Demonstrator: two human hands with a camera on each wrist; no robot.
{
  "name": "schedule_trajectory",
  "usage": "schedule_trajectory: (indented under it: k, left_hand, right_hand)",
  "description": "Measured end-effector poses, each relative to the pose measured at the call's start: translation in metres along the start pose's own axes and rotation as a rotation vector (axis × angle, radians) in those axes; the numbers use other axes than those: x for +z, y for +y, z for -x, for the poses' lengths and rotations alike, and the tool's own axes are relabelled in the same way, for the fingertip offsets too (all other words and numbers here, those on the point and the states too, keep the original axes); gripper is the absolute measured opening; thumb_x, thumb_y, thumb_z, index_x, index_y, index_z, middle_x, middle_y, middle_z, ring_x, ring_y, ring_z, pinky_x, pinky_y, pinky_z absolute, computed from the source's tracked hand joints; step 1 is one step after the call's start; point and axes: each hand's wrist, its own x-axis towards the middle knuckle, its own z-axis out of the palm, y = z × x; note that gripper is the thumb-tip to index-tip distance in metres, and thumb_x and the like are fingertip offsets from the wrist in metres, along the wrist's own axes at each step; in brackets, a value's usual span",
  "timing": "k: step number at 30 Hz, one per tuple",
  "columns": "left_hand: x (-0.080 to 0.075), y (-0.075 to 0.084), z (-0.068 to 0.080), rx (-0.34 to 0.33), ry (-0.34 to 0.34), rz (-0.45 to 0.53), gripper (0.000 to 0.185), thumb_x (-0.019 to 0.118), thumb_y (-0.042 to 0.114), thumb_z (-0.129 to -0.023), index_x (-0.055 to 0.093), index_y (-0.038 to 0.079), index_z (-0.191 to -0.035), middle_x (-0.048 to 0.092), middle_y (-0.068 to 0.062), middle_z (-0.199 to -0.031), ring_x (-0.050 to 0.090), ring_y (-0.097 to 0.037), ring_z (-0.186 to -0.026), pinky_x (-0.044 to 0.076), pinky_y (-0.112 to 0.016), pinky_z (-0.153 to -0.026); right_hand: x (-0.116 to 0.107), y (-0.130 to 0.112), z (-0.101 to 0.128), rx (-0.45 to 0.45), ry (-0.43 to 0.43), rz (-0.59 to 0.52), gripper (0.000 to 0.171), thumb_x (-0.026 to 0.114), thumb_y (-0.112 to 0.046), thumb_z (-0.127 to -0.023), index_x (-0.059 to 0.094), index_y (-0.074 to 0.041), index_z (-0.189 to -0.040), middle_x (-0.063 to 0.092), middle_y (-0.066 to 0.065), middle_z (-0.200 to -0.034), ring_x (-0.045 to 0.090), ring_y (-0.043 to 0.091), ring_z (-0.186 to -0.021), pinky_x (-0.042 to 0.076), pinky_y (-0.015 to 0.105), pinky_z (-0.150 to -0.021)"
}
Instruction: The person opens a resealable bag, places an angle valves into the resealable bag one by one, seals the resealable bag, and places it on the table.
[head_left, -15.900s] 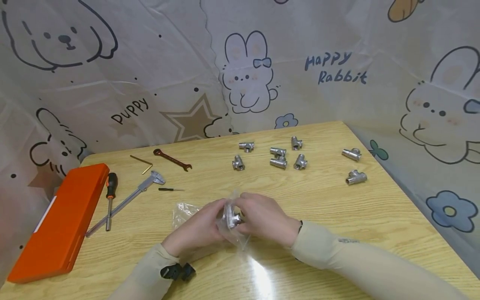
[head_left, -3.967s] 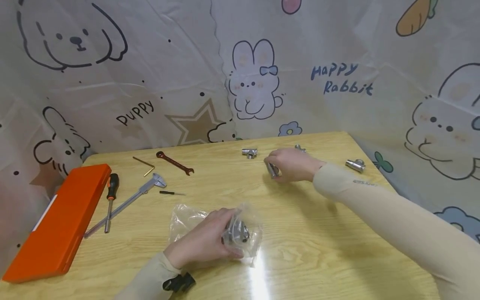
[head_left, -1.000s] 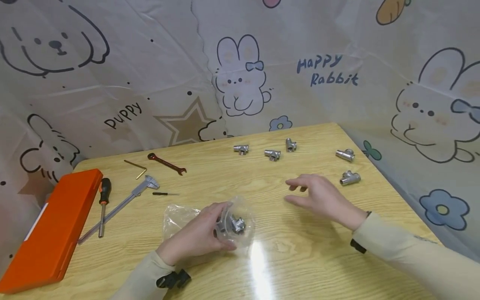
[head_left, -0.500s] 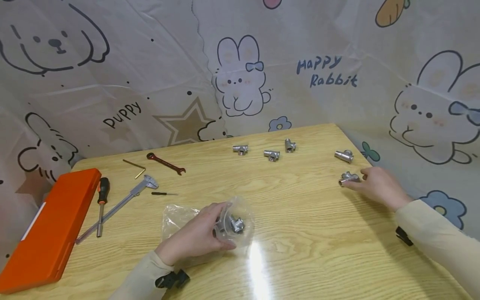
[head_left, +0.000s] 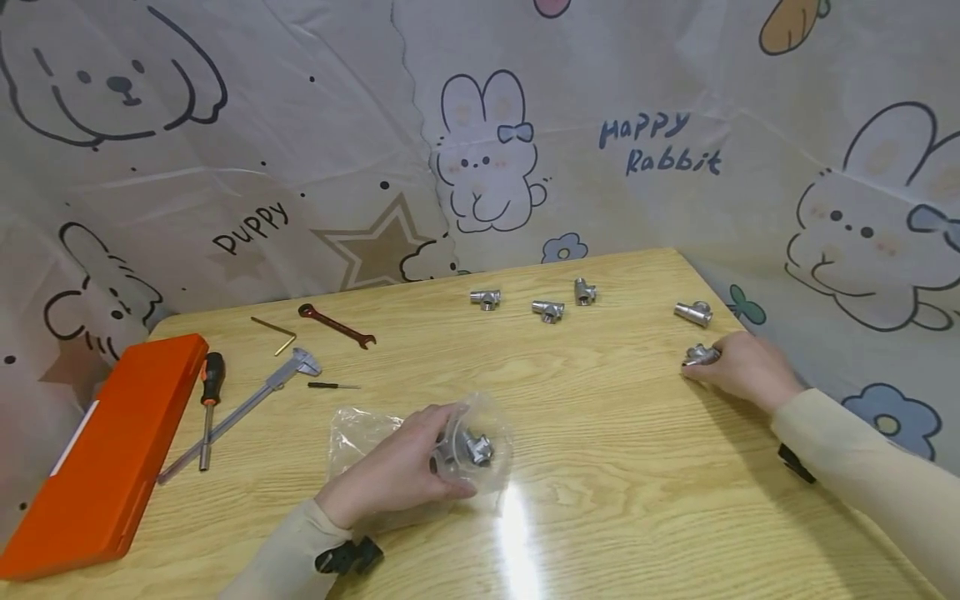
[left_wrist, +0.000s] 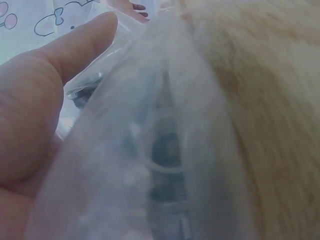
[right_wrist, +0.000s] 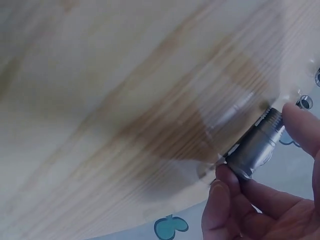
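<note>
My left hand grips a clear plastic bag at the front middle of the table, its mouth held round and turned to the right. Inside the bag shows a metal tee fitting, with more dark metal behind it. The left wrist view has the bag's film close up and blurred beside the fingers. Over at the table's right side, my right hand pinches a silvery tee pipe fitting. In the right wrist view that tee's threaded end lies by the thumb and its smooth end at the fingertips.
Three tees, one of them a middle tee, lie toward the back edge; another tee lies just beyond my right hand. On the left are an orange case, a nut driver, calipers, a hex key, a wrench and a small screwdriver.
Several tees have gone from the back of the table since the earliest frame. My right hand has moved from the middle to the right and taken hold of a tee. The left hand stays at the bag.
</note>
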Motion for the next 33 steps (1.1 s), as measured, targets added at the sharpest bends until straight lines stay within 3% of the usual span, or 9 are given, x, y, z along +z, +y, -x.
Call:
schedule_trajectory:
  k: [4,11,17,26,33]
  left_hand:
    - [0.000,0.000,0.000,-0.011,0.002,-0.006,0.103,0.088,0.043,-0.070,0.034,0.012,-0.153,0.053,-0.003,-0.135,0.049,-0.023,-0.123,0.039,-0.047,-0.107]
    - [0.002,0.000,0.000,-0.017,0.006,-0.004,0.103,0.088,0.043,-0.071,0.034,0.013,-0.153,0.054,-0.002,-0.132,0.050,-0.023,-0.120,0.041,-0.046,-0.105]
    - [0.001,0.001,0.000,-0.016,0.011,0.001,0.102,0.087,0.044,-0.071,0.035,0.011,-0.152,0.054,-0.004,-0.132,0.051,-0.023,-0.119,0.042,-0.047,-0.104]
    - [0.001,0.000,-0.001,-0.012,0.013,0.000,0.101,0.088,0.043,-0.071,0.036,0.011,-0.152,0.054,-0.004,-0.131,0.052,-0.023,-0.118,0.043,-0.045,-0.103]
    - [0.000,0.000,0.000,0.005,0.017,0.019,0.100,0.088,0.044,-0.070,0.039,0.012,-0.150,0.054,-0.005,-0.134,0.052,-0.024,-0.119,0.043,-0.049,-0.103]
  right_hand:
    - [0.002,-0.003,-0.003,-0.027,0.027,0.000,0.048,0.078,-0.041,-0.082,0.067,0.005,-0.088,0.064,0.018,-0.083,0.054,0.030,-0.071,0.047,0.045,-0.063]
    - [0.003,-0.021,0.002,-0.182,0.072,-0.021,0.054,0.077,-0.031,-0.083,0.065,0.011,-0.116,0.068,0.027,-0.106,0.062,0.038,-0.092,0.048,0.055,-0.080]
    - [0.005,-0.068,0.030,-0.319,0.068,-0.151,0.056,0.078,-0.025,-0.084,0.061,0.007,-0.126,0.065,0.026,-0.117,0.061,0.041,-0.105,0.051,0.054,-0.087]
    - [0.024,-0.142,0.064,-0.569,0.062,-0.267,0.053,0.086,-0.019,-0.075,0.066,-0.003,-0.122,0.066,0.007,-0.108,0.063,0.026,-0.093,0.056,0.042,-0.081]
    - [0.051,-0.190,0.077,-0.701,-0.027,-0.311,0.058,0.088,-0.019,-0.073,0.065,-0.001,-0.123,0.068,0.006,-0.110,0.064,0.021,-0.091,0.056,0.031,-0.079]
